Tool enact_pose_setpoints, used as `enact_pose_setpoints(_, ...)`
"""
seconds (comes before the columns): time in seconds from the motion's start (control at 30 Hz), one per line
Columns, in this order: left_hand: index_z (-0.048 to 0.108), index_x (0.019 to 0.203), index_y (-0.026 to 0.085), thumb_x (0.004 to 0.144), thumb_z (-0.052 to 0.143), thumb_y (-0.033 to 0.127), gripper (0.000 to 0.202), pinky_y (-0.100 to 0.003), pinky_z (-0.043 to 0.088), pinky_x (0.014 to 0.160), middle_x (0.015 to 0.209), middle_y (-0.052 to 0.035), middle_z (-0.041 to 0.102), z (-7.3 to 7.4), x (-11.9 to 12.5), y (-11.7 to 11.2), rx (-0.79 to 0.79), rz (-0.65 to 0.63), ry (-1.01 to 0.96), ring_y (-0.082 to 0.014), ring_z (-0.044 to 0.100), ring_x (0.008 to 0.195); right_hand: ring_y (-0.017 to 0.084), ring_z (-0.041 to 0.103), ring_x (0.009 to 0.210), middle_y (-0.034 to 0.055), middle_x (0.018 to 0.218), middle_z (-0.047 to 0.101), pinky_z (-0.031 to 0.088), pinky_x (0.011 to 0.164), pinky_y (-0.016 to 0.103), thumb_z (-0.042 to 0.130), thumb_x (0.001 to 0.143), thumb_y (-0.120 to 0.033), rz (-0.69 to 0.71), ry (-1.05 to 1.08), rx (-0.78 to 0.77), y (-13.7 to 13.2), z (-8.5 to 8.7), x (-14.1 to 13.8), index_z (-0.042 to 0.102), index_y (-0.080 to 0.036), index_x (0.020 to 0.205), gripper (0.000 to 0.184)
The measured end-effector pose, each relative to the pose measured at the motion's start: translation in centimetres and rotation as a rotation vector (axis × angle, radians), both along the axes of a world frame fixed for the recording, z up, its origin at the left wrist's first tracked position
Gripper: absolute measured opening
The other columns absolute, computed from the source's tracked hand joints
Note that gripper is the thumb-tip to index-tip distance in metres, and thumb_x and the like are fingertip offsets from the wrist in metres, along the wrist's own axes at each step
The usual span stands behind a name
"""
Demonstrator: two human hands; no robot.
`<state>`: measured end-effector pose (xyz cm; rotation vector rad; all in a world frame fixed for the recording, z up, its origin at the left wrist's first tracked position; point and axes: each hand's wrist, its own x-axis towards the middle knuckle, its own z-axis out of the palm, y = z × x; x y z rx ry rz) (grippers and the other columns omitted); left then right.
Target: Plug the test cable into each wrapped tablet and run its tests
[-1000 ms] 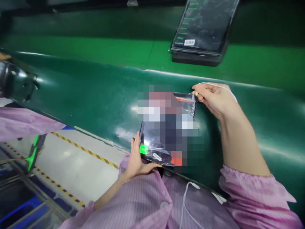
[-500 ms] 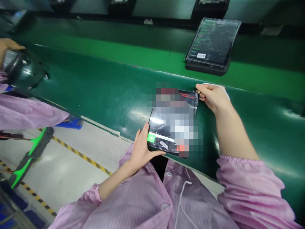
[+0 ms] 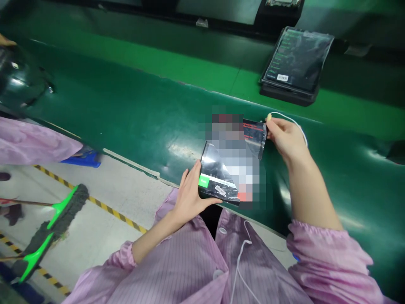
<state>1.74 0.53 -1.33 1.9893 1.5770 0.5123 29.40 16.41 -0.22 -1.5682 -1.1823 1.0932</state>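
A flat black package point(image 3: 218, 169) with a green label, a white barcode sticker and a glossy clear film lies at the green bench's near edge. Its middle and upper part are blurred out by pixels. My left hand point(image 3: 189, 194) grips its lower left corner, thumb along the near edge and fingers at the left side. At the upper right, my right hand point(image 3: 286, 137) pinches the corner of a black piece with red print point(image 3: 254, 135); whether this piece is part of the package or a separate sheet I cannot tell. A yellow cover sits on one right fingertip.
A white cord point(image 3: 292, 120) runs past my right hand. Flat black panels in clear wrap point(image 3: 300, 59) rest on a dark block on the bright green strip point(image 3: 202, 76). At left are a co-worker's pink sleeve point(image 3: 34, 141) and a shiny dark object point(image 3: 19, 80). Green-framed brushes point(image 3: 65, 207) lie on the floor.
The camera view has shifted, so the wrapped panels appear farther right. More of the red-printed black piece shows below my right fingers. The co-worker's hand has mostly left the view. Both my grips persist.
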Motion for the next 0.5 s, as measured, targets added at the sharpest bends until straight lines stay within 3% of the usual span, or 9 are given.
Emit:
enact_pose_setpoints(0.1,-0.015,0.157,0.028,0.075,0.079,0.063,0.13,-0.06,0.034,0.117,0.16,-0.0233,0.034,0.0,-0.1,0.0,0.028,-0.023,-0.011,-0.0387,0.04,0.146,0.017,0.067,0.082,0.0063,0.102,0.071,0.057,0.068,0.027,0.071,0.086,-0.038,-0.044,-0.147,0.041,-7.4,2.2,0.1,0.072,-0.024,0.107,0.026)
enact_pose_setpoints(0.17,-0.013,0.158,0.027,0.075,0.078,0.064,0.129,-0.06,0.034,0.116,0.16,-0.0238,0.035,-0.1,-0.2,0.0,0.038,-0.034,-0.019,-0.0386,0.041,0.145,0.018,0.068,0.087,0.0068,0.113,0.071,0.058,0.073,0.029,0.067,0.09,-0.039,0.163,-0.206,0.015,-13.2,3.8,0.1,0.072,-0.028,0.114,0.027)
enact_pose_setpoints(0.27,-0.009,0.158,0.026,0.074,0.079,0.064,0.127,-0.06,0.034,0.117,0.16,-0.0239,0.035,-0.3,-0.3,0.0,0.049,-0.025,-0.029,-0.0384,0.041,0.145,0.015,0.069,0.077,0.0079,0.119,0.071,0.06,0.073,0.028,0.066,0.092,-0.039,0.652,-0.111,-0.102,-19.8,5.3,-0.6,0.074,-0.03,0.115,0.026)
enact_pose_setpoints(0.37,-0.005,0.159,0.025,0.073,0.08,0.064,0.127,-0.06,0.033,0.117,0.16,-0.0233,0.034,-0.4,-0.4,0.0,0.038,-0.005,-0.029,-0.0386,0.041,0.145,0.019,0.073,0.089,0.0066,0.107,0.075,0.06,0.079,0.027,0.067,0.093,-0.036,0.843,0.012,-0.202,-22.9,5.1,-1.8,0.077,-0.029,0.108,0.02)
enact_pose_setpoints(0.5,-0.003,0.159,0.025,0.072,0.08,0.064,0.126,-0.06,0.033,0.117,0.16,-0.0233,0.035,-0.5,-0.5,0.0,0.04,-0.003,-0.041,-0.0389,0.043,0.144,0.016,0.072,0.072,0.0046,0.083,0.074,0.058,0.067,0.022,0.059,0.098,-0.037,0.734,0.09,-0.211,-24.0,4.5,-2.5,0.078,-0.025,0.09,0.024)
